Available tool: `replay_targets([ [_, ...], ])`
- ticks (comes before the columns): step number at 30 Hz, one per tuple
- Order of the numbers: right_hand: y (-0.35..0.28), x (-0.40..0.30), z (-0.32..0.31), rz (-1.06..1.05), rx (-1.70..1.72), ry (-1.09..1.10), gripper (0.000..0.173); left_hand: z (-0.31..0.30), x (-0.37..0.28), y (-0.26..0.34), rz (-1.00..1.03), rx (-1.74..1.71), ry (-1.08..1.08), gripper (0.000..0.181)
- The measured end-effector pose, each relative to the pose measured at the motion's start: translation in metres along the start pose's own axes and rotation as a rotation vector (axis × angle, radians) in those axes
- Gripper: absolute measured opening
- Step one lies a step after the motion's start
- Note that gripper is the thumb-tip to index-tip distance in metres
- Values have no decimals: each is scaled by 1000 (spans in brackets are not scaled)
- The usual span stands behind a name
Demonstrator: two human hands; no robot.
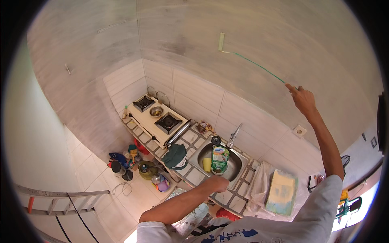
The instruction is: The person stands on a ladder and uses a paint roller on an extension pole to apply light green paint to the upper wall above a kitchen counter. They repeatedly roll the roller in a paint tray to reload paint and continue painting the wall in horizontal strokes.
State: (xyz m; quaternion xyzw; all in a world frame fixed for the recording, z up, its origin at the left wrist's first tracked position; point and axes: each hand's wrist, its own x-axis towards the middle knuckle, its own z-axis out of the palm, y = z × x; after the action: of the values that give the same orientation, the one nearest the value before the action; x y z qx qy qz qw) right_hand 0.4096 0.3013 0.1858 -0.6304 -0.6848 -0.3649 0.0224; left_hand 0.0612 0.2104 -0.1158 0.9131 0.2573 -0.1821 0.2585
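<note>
In the head view my right hand (pixel 304 100) is closed around the handle of a paint roller. The roller's thin green stem (pixel 261 67) runs up to the left, and its pale roller head (pixel 221 42) lies against the beige-grey wall (pixel 258 33). Low at the front rim of the steel sink (pixel 239 170), my left hand (pixel 219 183) is curled; its fingers are hidden, so I cannot tell whether it grips anything. Just beyond that hand, a green-and-white pouch (pixel 220 158) and a yellow cup (pixel 206 164) sit in the basin below the faucet (pixel 234 136).
A paint tray (pixel 281 193) rests on plastic sheeting (pixel 261 182) to the right. Along the tiled counter are a dark green cloth (pixel 175 156) and a two-burner gas stove (pixel 146 123). An aluminium ladder (pixel 60 202) stands at lower left. Household items, including a kettle (pixel 146 169), crowd the floor.
</note>
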Motion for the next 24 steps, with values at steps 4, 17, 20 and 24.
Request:
replay_targets([
  [4, 38, -62, -20, 24, -45, -36, 51, 5, 1, -1, 19, -7, -2, 37],
  [17, 169, -205, -91, 118, -86, -93, 57, 5, 0, 0, 50, -71, -12, 35],
  [20, 169, -199, -100, 91, -57, -98, 56, 6, 0, 4, 67, -57, -2, 35],
  [24, 146, -169, -96, 40, -74, -96, 56, 5, 1, 6, 82, -44, 6, 34],
])
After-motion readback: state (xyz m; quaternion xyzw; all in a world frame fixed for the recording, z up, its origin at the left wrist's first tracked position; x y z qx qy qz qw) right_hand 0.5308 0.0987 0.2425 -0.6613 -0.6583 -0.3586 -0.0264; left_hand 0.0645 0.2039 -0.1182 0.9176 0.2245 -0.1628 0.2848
